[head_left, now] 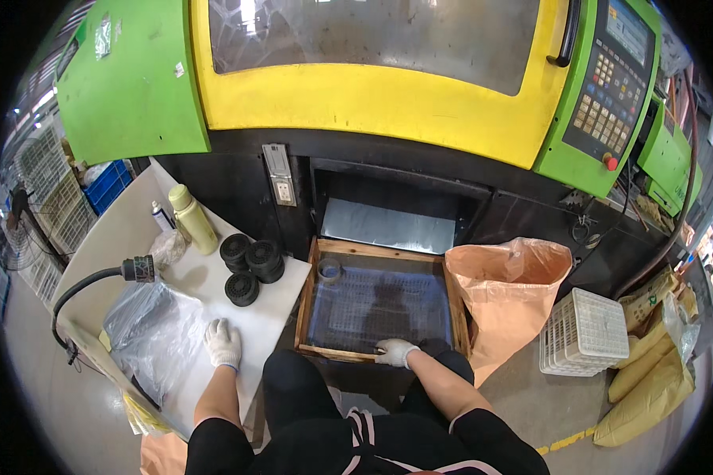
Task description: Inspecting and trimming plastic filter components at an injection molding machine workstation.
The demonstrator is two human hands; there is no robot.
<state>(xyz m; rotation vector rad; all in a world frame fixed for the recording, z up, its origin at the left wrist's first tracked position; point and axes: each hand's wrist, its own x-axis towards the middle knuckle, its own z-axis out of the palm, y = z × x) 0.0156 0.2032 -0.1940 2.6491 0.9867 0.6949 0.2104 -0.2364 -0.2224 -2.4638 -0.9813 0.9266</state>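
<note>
Gloved fingers of the right hand curl over the near rail of a wooden-framed mesh tray, closed on the wood as though steadying or drawing the frame; a small dark bit shows at the fingertips, too small to make out. That tray sits straight ahead of those fingers, under the dark chute opening of a green and yellow moulding machine, presumably so that whatever drops out lands on the mesh. At the tray's far left corner lies a grey ring-shaped part.

Fingers of the left hand lie flat and slightly spread on a white table, holding nothing, probably as a prop while the person leans forward. Just to their left is a crumpled clear plastic bag; beyond them stand three black round parts, grouped near the tray's edge within easy reach. Farther off are a pale yellow bottle, a small spray can, and a black hose end.

Right of the right-hand fingers an open orange sack leans against the tray, with a white plastic crate and yellow sacks past it.

Both forearms leave the picture at the lower edge, the person's dark clothing hides the floor beneath the tray, and the mesh blurs what lies under it.
</note>
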